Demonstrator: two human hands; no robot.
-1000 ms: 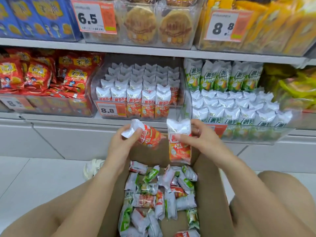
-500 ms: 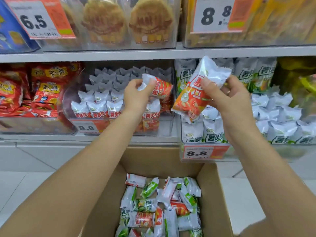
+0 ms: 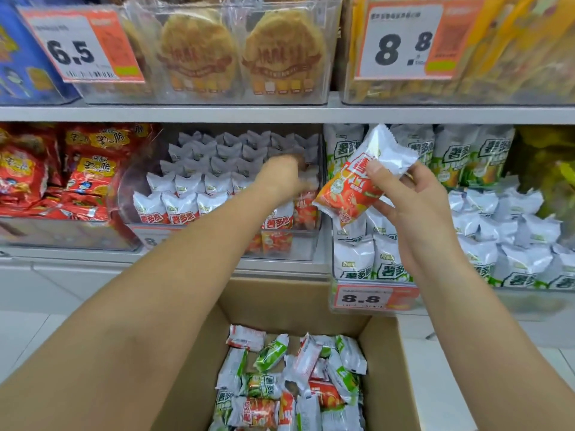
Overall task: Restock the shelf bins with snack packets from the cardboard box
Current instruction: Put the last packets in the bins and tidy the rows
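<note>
An orange-and-white snack packet (image 3: 362, 178) is being held tilted in the right hand (image 3: 413, 209), thumb on its front and fingers curling behind it, in front of the seam between two clear bins on the middle shelf. Its label is showing large white Chinese characters on red, only partly readable behind the thumb.

The left hand (image 3: 280, 178) is reaching into the clear bin of orange packets (image 3: 217, 194) near that bin's right wall; the hand is blurred, so whether its fingers are gripping anything cannot be told. The front-row packets there are reading "薯多脆", and a price tag at the bin's front edge is mostly hidden by the forearm.

Just right, the bin of green-and-white packets (image 3: 485, 231) is carrying the same "薯多脆" lettering, with an orange tag reading "8.8" (image 3: 371, 297) at its front left corner.

Below the shelf edge, the open cardboard box (image 3: 385, 362) is holding a loose heap of mixed packets (image 3: 292, 384), green ones and orange ones.

On the upper shelf, round biscuits in a clear bin (image 3: 236, 54) are sitting between tags reading "6.5" (image 3: 73, 52) and "8.8" (image 3: 401, 46). Red packets (image 3: 56, 175) are filling the middle shelf's left end.
</note>
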